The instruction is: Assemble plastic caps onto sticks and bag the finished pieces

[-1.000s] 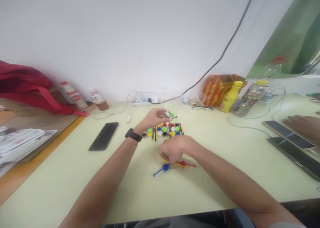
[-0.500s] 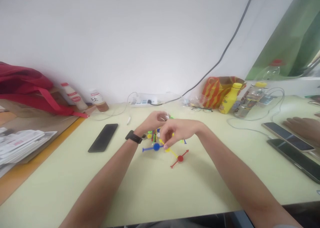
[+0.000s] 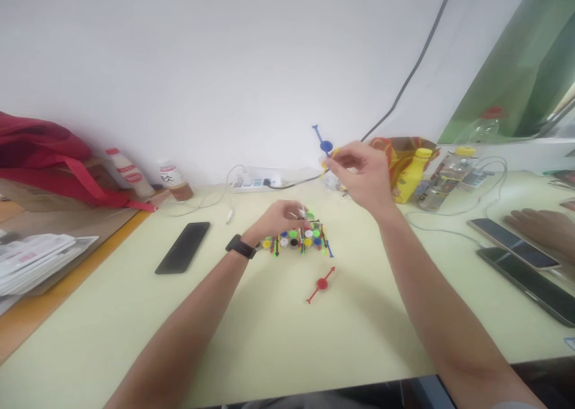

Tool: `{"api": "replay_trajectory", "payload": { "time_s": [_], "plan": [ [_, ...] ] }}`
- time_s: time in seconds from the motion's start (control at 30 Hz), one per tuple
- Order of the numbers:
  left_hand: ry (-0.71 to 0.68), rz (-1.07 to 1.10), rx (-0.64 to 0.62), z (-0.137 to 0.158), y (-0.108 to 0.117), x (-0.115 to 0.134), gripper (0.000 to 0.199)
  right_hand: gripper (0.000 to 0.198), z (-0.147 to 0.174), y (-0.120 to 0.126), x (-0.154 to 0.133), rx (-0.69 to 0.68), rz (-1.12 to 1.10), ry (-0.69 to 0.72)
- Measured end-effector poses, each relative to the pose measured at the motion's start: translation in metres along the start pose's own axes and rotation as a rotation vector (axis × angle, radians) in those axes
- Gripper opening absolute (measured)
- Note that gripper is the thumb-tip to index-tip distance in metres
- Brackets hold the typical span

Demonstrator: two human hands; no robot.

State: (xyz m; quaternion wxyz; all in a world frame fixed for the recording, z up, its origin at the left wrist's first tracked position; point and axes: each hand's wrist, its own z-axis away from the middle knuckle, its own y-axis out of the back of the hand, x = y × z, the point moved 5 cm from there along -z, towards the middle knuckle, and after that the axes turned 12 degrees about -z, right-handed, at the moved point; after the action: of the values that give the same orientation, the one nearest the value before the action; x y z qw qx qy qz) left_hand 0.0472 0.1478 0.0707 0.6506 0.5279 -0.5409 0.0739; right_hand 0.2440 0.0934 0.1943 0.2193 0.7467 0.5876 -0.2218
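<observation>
My right hand (image 3: 363, 172) is raised in front of the wall, its fingers pinched on a blue spinner arrow (image 3: 326, 147) with a round hub. A bit of a yellow spinner arrow (image 3: 323, 168) shows at the same fingertips. My left hand (image 3: 283, 218), wearing a black watch, is closed at the back of a cluster of colourful spinner arrows (image 3: 294, 242) on the table. Something white shows at its curled fingers, too small to name. Nearer to me, a red spinner arrow (image 3: 322, 284) lies alone.
A black phone (image 3: 183, 247) lies left of my left hand. Along the wall stand drink bottles (image 3: 175, 181), a power strip (image 3: 254, 180) and a striped bag (image 3: 395, 157). At right, another person's hand (image 3: 541, 226) rests near two phones (image 3: 514, 244).
My right hand has risen up and to the right, carrying the blue and yellow spinner arrows off the table. The cluster is now uncovered. My left hand has stayed in place.
</observation>
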Motion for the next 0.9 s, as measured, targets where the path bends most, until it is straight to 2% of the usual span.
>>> {"api": "replay_trajectory", "payload": {
  "time_s": [0.2, 0.37, 0.47, 0.7, 0.9],
  "plan": [
    [-0.028, 0.062, 0.024, 0.000, -0.005, 0.004, 0.035, 0.009, 0.010, -0.019, 0.009, -0.110, 0.106, 0.018],
    [-0.036, 0.059, 0.042, -0.001, -0.006, 0.006, 0.035, 0.006, 0.011, -0.024, 0.017, -0.075, 0.235, 0.022],
    [-0.027, 0.049, 0.038, 0.000, -0.007, 0.007, 0.034, 0.008, 0.010, -0.022, 0.022, -0.092, 0.264, -0.034],
    [-0.016, -0.001, 0.100, -0.002, -0.005, 0.002, 0.035, 0.012, 0.009, -0.014, 0.034, -0.228, 0.315, -0.202],
    [-0.027, 0.031, 0.070, -0.002, -0.007, 0.000, 0.038, 0.016, 0.013, -0.012, 0.043, -0.339, 0.283, -0.283]
  ]
}}
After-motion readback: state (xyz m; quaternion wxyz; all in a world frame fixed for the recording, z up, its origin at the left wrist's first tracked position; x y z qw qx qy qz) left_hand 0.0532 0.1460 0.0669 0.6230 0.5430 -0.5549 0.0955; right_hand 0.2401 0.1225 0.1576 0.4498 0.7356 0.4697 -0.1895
